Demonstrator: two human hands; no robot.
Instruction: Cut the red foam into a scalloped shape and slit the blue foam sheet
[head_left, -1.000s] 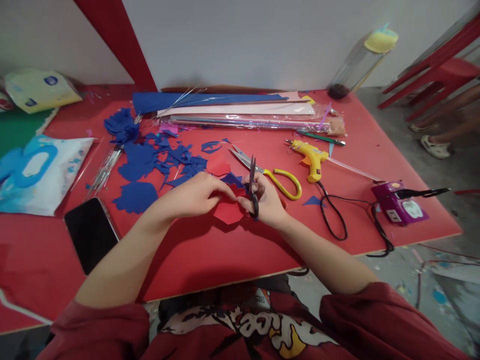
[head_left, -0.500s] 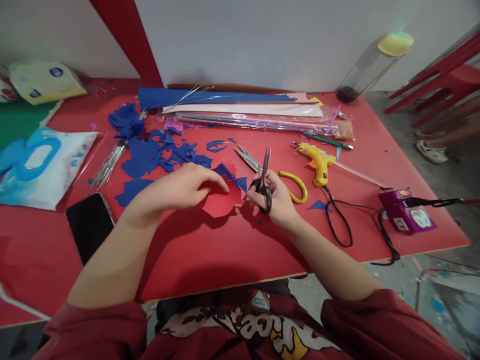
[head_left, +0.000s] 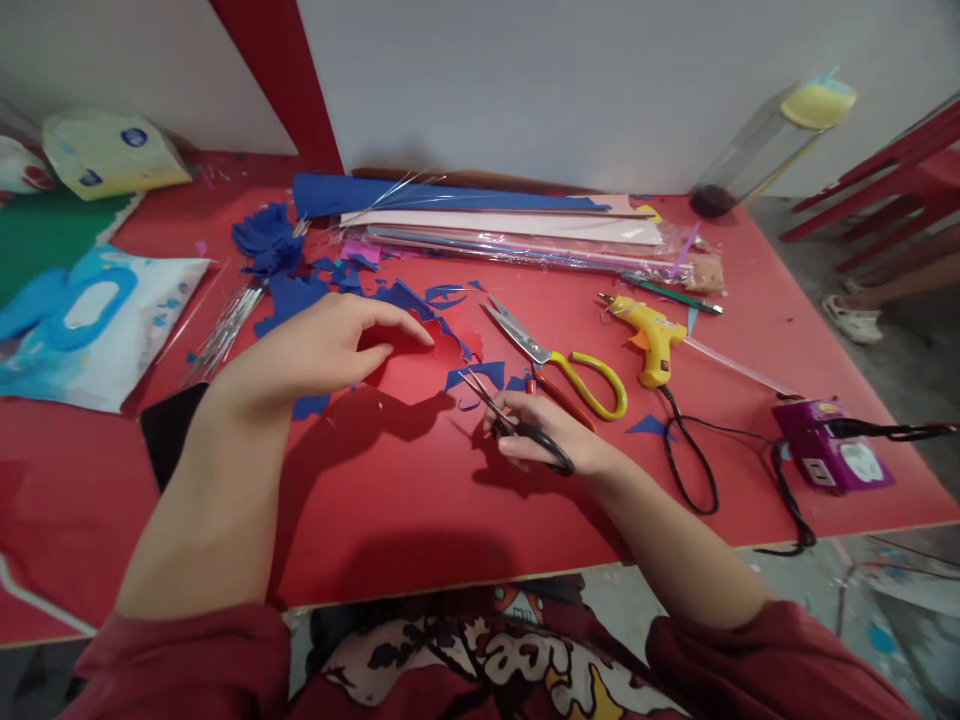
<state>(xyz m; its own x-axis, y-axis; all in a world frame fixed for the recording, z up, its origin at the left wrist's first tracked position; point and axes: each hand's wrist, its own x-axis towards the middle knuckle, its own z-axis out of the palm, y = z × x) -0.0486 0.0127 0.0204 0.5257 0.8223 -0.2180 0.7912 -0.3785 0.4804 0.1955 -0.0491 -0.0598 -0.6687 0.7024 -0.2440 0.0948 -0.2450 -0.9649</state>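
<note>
My left hand [head_left: 341,345] grips a red paper piece [head_left: 412,372] with a wavy edge, thumb and fingers around its left side; dark blue paper shows behind it. In my right hand [head_left: 544,430] are small black-handled scissors [head_left: 487,398], blades pointing up and left beside a blue scrap [head_left: 484,374] on the table. Larger scissors with a yellow and red handle [head_left: 592,385] lie just beyond my right hand. Blue paper petals and cuttings [head_left: 289,300] are scattered beyond my left hand.
A yellow glue gun [head_left: 651,340] and purple box [head_left: 832,450] with cords lie right on the red table [head_left: 390,520]. Paper strips [head_left: 495,225] and a bottle [head_left: 757,150] stand behind. A wipes pack [head_left: 112,320] and phone [head_left: 166,425] are left.
My right hand has turned the black scissors from upright to pointing left and lowered them away from the red paper. My left hand has shifted slightly left and up with the paper.
</note>
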